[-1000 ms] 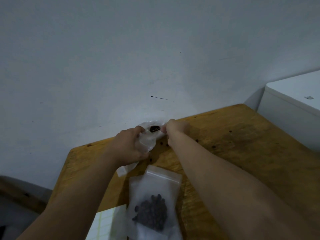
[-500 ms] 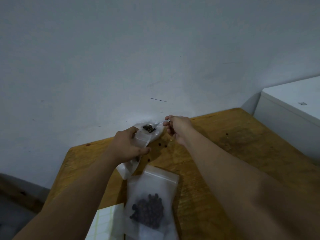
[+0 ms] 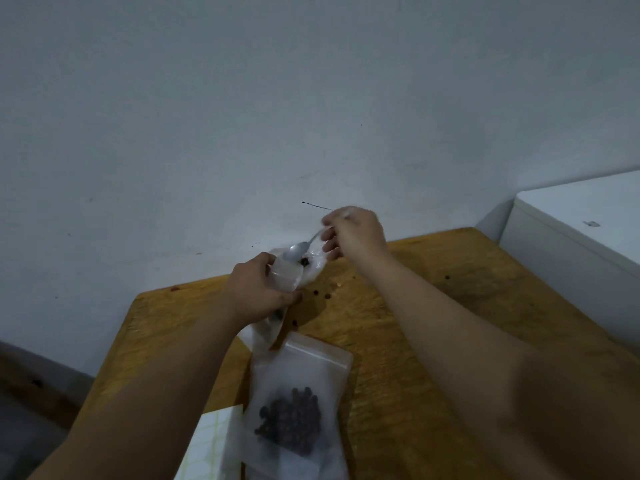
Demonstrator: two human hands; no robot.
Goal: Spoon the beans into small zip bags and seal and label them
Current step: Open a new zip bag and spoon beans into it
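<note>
A filled bag (image 3: 298,410) is lying on the table (image 3: 433,341), a label sheet (image 3: 214,441) sitting at its nine o'clock, a second bag (image 3: 284,275) and spoon (image 3: 298,251) at twelve, loose beans (image 3: 315,292) at one.

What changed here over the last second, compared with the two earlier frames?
The right hand rose and tipped the spoon, handle up, bowl down at the mouth of the bag; the beans it carried no longer show in the bowl. Unchanged: the left hand grips the bag; the filled bag and label sheet lie on the table.
</note>
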